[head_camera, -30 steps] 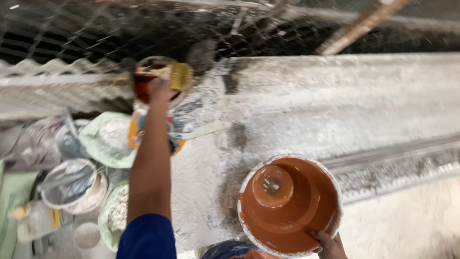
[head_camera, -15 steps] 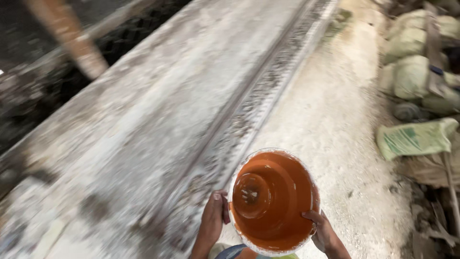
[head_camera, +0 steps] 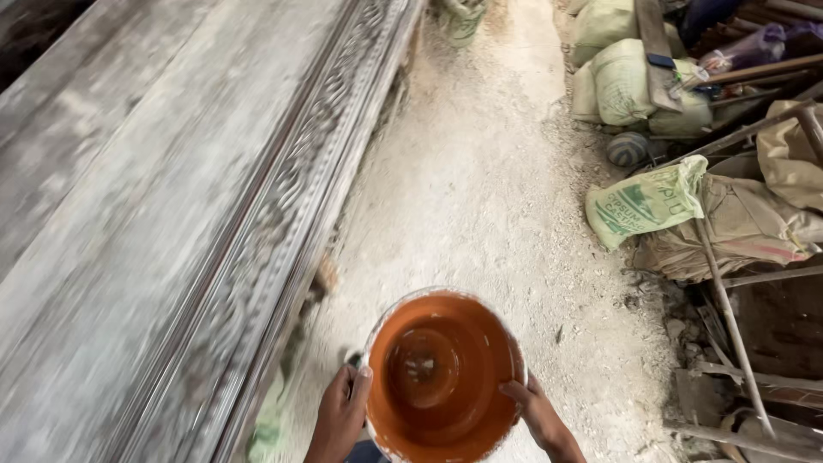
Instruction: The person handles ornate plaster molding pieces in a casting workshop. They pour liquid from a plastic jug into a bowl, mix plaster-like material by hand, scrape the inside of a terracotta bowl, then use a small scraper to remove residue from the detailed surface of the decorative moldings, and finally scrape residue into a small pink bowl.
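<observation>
I hold an orange bucket (head_camera: 441, 369) with a white-smeared rim in front of me, low in the head view. Its inside is coated in orange-brown liquid. My left hand (head_camera: 341, 413) grips the left side of the rim, thumb over the edge. My right hand (head_camera: 540, 416) grips the right side. The bucket hangs above a pale, dusty floor (head_camera: 489, 197).
A long grey slab with a carved moulded edge (head_camera: 283, 214) runs along the left. Filled sacks (head_camera: 647, 201), more sacks (head_camera: 621, 81), wooden sticks (head_camera: 729, 317) and rubble crowd the right side. The dusty strip of floor lies between them.
My left hand left the cup on the slab and took the bucket rim. The view swung right, along the slab and floor, and the sacks came closer.
</observation>
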Demonstrator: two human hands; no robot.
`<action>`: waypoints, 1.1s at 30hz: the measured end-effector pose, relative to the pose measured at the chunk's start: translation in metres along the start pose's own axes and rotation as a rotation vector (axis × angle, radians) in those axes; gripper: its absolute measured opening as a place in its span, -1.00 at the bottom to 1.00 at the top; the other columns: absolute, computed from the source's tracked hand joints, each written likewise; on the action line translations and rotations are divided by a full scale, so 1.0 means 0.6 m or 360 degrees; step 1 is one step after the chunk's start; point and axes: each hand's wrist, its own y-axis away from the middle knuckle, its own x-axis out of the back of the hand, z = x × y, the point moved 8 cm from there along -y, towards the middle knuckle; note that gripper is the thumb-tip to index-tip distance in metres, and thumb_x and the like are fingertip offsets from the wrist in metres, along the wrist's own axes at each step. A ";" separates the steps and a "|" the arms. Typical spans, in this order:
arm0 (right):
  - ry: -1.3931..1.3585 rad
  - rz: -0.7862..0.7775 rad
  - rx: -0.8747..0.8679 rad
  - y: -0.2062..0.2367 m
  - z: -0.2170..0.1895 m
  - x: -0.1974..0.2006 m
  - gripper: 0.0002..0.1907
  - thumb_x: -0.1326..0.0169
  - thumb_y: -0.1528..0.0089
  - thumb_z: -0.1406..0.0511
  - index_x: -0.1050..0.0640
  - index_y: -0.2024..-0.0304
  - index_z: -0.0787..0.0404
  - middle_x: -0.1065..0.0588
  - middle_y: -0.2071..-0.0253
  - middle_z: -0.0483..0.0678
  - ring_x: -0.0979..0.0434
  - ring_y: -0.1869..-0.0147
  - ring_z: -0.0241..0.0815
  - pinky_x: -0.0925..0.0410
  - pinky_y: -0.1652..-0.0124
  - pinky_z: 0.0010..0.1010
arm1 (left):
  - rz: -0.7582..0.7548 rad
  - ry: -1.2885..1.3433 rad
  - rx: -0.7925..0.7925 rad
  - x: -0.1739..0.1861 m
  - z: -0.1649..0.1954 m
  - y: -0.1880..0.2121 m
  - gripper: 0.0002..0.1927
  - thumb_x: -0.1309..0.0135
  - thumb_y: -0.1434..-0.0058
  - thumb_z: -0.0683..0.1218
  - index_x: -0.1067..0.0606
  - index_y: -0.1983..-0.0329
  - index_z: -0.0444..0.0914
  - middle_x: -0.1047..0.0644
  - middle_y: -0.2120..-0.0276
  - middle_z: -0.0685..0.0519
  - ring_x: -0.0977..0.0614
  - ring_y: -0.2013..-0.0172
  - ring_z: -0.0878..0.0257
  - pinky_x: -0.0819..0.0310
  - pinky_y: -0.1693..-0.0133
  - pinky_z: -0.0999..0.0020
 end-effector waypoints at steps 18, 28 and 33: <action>-0.0384 0.0118 0.0169 -0.642 -0.534 0.269 -0.16 0.03 -0.28 -0.01 -0.13 -0.46 0.34 -0.33 -0.42 0.21 -0.28 -0.48 0.11 -0.13 -0.37 -0.07 | -0.0410 -0.0621 -0.0576 -0.430 0.667 -0.959 -0.61 -0.06 -0.34 0.08 -0.31 0.43 -0.28 -0.28 0.64 0.10 -0.28 0.57 0.38 -0.27 0.51 0.34; -0.0088 0.0440 0.0295 -1.147 -1.002 0.538 -0.26 -0.03 -0.26 0.20 -0.14 -0.46 0.20 -0.47 0.00 0.00 -0.41 0.06 -0.18 -0.33 0.01 -0.31 | -0.0311 -0.0333 -0.0217 -0.689 0.911 -1.458 -0.65 -0.02 -0.35 0.08 -0.35 0.37 -0.28 -0.35 0.61 0.10 -0.37 0.59 0.39 -0.36 0.54 0.35; -0.0178 0.0370 0.0303 -1.368 -1.251 0.647 -0.24 -0.03 -0.24 0.28 -0.15 -0.49 0.14 -0.36 0.29 -0.06 -0.29 0.29 -0.28 -0.23 0.28 -0.39 | -0.0465 -0.0103 -0.0016 -0.761 1.036 -1.691 -0.64 0.12 -0.41 0.08 -0.42 0.37 -0.26 -0.43 0.64 0.07 -0.45 0.64 0.36 -0.38 0.54 0.40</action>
